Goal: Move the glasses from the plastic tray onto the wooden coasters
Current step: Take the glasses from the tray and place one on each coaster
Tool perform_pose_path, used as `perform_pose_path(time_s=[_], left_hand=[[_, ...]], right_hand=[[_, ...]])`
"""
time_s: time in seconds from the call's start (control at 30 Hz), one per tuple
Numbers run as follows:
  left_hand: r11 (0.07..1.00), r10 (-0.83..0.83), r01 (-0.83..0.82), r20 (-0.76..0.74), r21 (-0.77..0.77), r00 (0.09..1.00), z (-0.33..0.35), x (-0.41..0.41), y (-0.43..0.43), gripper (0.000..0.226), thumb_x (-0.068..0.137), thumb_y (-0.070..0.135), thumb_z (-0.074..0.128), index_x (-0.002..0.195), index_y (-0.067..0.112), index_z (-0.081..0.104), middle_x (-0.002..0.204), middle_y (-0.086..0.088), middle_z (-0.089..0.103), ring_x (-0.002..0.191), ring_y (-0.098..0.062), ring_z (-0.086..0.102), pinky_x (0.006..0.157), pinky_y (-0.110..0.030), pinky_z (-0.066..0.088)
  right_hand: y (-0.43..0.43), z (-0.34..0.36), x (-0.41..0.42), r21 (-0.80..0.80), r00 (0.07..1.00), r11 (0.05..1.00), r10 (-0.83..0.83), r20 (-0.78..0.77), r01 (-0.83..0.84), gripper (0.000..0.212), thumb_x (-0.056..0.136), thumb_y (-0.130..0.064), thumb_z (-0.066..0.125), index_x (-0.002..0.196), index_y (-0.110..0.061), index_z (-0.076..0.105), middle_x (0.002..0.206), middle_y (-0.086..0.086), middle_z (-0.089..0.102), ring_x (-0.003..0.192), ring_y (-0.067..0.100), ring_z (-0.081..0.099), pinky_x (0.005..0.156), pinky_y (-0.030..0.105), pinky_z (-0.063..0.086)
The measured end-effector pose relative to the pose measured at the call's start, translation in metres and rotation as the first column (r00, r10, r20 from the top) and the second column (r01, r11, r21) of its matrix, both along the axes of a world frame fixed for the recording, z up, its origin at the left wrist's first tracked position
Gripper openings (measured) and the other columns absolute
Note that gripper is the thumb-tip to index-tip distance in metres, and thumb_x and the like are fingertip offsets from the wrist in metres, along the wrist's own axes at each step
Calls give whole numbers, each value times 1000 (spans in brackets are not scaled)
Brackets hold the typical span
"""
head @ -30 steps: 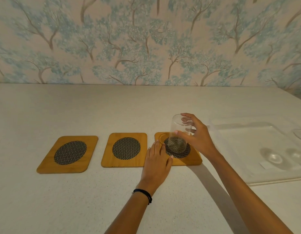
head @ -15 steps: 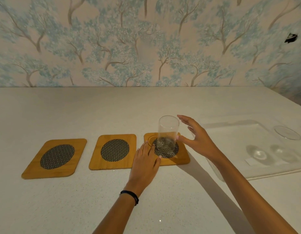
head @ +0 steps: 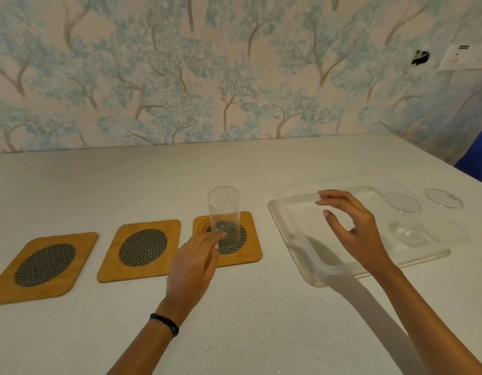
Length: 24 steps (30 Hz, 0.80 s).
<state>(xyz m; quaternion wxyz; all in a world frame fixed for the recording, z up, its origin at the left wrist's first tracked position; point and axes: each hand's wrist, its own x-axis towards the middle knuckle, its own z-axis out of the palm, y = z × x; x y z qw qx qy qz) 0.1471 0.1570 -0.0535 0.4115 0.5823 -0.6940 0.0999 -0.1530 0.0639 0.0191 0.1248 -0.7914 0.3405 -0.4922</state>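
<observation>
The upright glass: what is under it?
The glass stands on the rightmost wooden coaster, over its metal mesh centre. The left hand covers the coaster's near-left corner.

Three wooden coasters sit in a row on a countertop, with an upright glass on the right coaster. The middle coaster lies just left of that one, the left coaster beyond it. Right of the right coaster lies a plastic tray, holding two more glasses at its far right end. Wallpaper rises behind.
</observation>
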Motion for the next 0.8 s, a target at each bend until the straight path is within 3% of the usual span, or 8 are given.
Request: perform_pose_path(time_s=[0.17, 0.3, 0.43, 0.6, 0.7, 0.8], left_hand=[[982, -191, 191, 59, -1, 980, 7, -53, -7, 27, 96, 21, 41, 119, 21, 55, 110, 0, 66, 103, -6, 54, 92, -14, 39], [972, -201, 202, -14, 123, 979, 16, -99, -21, 32, 98, 30, 35, 125, 25, 52, 127, 3, 56, 115, -8, 51, 95, -25, 45], [942, -214, 223, -63, 249, 975, 18, -134, -43, 39, 97, 42, 30, 133, 32, 42, 145, 5, 39, 129, -9, 38, 104, -27, 35], [908, -188, 261, -237, 329, 953, 13, -158, -59, 43, 94, 54, 22, 134, 43, 33, 152, 13, 24, 138, -4, 22, 113, -27, 22], [903, -171, 242, -218, 355, 961, 8, -155, -61, 50, 92, 57, 20, 136, 40, 33, 154, 13, 22, 141, -4, 16, 115, -30, 18], [898, -172, 251, -237, 362, 956, 5, -153, -60, 54, 91, 60, 19, 137, 38, 34, 155, 14, 19, 142, -1, 10, 115, -28, 12]], right_hand=[[-5, -11, -42, -76, 983, 987, -133, 129, 143, 17, 88, -3, 57, 103, -3, 65, 115, 12, 62, 113, 20, 56, 100, 26, 43], [-14, -17, -75, -113, 950, 960, -230, 212, 258, 22, 88, -4, 57, 108, -12, 62, 122, 6, 57, 118, 18, 52, 103, 26, 41], [-24, -17, -103, -84, 922, 940, -304, 240, 331, 27, 87, -3, 59, 109, -17, 59, 123, 12, 58, 118, 19, 52, 103, 27, 42], [-32, -20, -116, 26, 916, 946, -318, 245, 322, 26, 87, -9, 61, 111, -20, 59, 124, 11, 56, 119, 16, 50, 103, 28, 41], [-34, -22, -116, 137, 920, 953, -297, 258, 269, 27, 87, -13, 62, 114, -17, 59, 124, 7, 56, 118, 18, 50, 99, 32, 43], [-33, -24, -114, 215, 926, 952, -273, 263, 219, 30, 88, -19, 60, 117, -21, 55, 121, -2, 55, 114, 13, 51, 93, 27, 43]])
